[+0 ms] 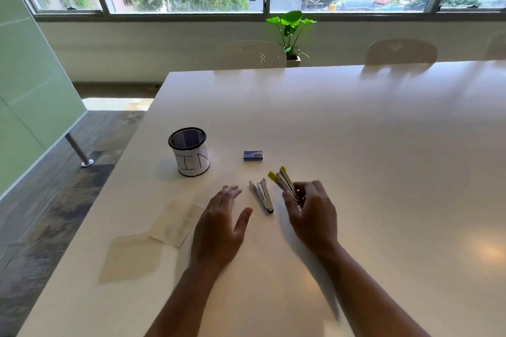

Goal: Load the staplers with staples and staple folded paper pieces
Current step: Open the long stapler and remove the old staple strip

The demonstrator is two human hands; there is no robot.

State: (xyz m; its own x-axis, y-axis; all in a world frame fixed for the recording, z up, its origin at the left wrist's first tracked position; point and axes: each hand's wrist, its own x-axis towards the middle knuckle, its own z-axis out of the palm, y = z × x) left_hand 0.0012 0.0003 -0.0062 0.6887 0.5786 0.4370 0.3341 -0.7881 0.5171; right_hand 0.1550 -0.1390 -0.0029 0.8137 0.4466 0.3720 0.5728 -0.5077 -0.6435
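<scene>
— Leftmost on the table (356, 123)? 
— Two folded paper pieces (153, 238) by the left edge, untouched. Beyond them, a mesh cup (190, 152).

— Then? 
— Left hand (221, 227), flat, fingers straight and spread, holding nothing. Just right of its fingertips, the silver stapler (262, 195), lying alone, long axis running away from the near edge, tilted slightly left.

— Staples? 
— Blue staple box (253, 156), farther in, beyond the silver stapler, apart from both hands.

— And rightmost? 
— Right hand (312, 216), fingers curled round the yellow-tipped stapler (283, 180), yellow ends pointing up and away. Seems hinged apart, though hard to confirm.

— Nearer hand for the box? 
— Probably the free left; a reach forward past the silver stapler.
</scene>
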